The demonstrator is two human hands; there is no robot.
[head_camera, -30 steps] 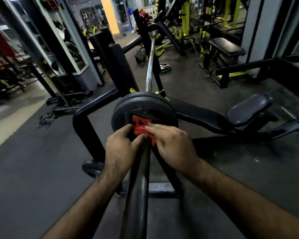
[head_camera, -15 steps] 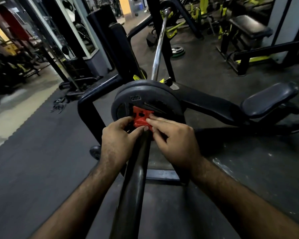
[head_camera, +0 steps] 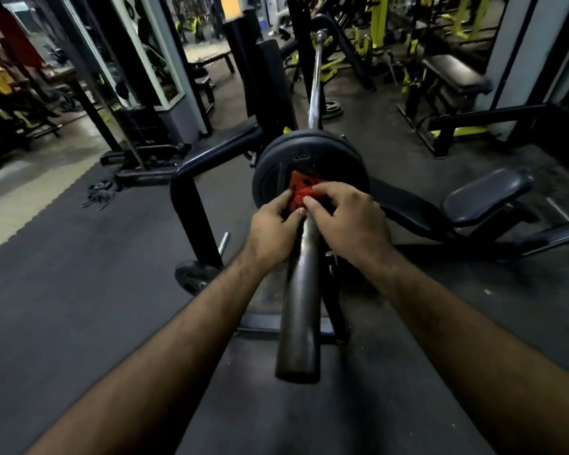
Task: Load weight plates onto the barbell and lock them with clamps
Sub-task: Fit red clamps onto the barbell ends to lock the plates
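A barbell sleeve [head_camera: 301,300] runs from the frame's lower middle away from me, and its thin silver shaft [head_camera: 316,87] continues beyond. Two dark weight plates [head_camera: 312,149] sit on the sleeve, one behind the other. A red clamp [head_camera: 304,190] is on the sleeve right against the front plate. My left hand [head_camera: 271,233] pinches the clamp's left side with thumb and fingers. My right hand [head_camera: 350,221] grips its right side, fingers curled over the top. The clamp's lower part is hidden by both hands.
The bar rests on a black rack frame [head_camera: 191,198]. A black padded bench [head_camera: 483,195] stands to the right. A small plate [head_camera: 194,274] lies on the floor at the rack's foot. Another plate [head_camera: 331,108] lies further back. Machines and benches fill the background.
The camera view has shifted, so the whole sleeve end now shows. Both hands stay on the red clamp against the plate, with the right fingers curled further over its top.
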